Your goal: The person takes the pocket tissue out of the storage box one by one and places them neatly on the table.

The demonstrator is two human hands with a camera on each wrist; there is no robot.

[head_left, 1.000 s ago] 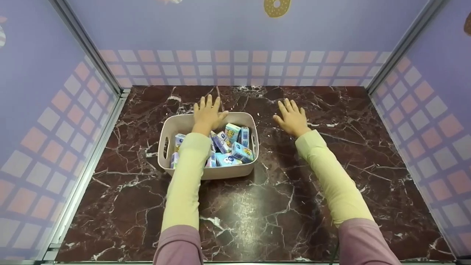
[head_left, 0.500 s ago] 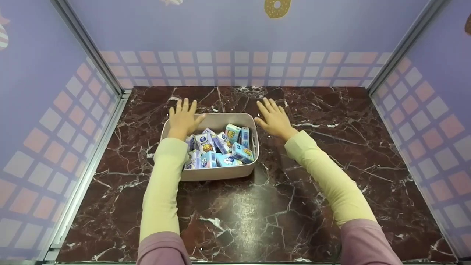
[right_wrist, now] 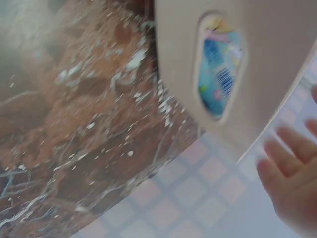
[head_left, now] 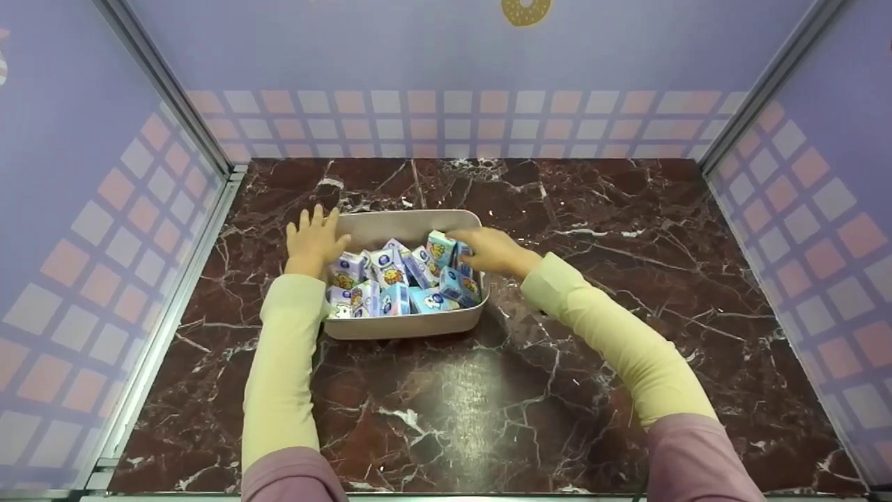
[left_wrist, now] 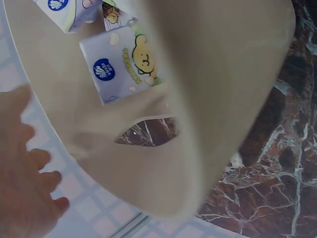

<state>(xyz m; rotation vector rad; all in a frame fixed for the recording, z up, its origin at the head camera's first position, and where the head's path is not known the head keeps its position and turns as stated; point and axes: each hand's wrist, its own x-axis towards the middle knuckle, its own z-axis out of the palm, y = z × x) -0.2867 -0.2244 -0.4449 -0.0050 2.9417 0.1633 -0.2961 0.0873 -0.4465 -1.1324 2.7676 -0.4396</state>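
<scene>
At far left, a checked purple wall (head_left: 63, 293) borders the dark red marbled tabletop (head_left: 697, 293). The left hand (head_left: 312, 245), below a pale yellow sleeve (head_left: 282, 376), is over the bin's left end, its fingers spread and extended, gripping nothing; whether it touches the rim I cannot tell. The beige bin (head_left: 404, 328) stands upright on the tabletop, left of the tabletop's middle, with the small printed packets inside it. Purple packets (head_left: 355, 300) lie toward its left end, and the left wrist view shows marble through a handle slot (left_wrist: 148, 133) there. Blue packets (head_left: 456, 284) and a teal packet (head_left: 440, 245) sit toward its right end. The right hand (head_left: 496, 251) reaches over the right rim just beside them, fingers loosely bent and parted, with no packet seen in its grasp; contact cannot be told. In the right wrist view that hand is blurred, and blue packaging shows through the other slot (right_wrist: 218, 74).
</scene>
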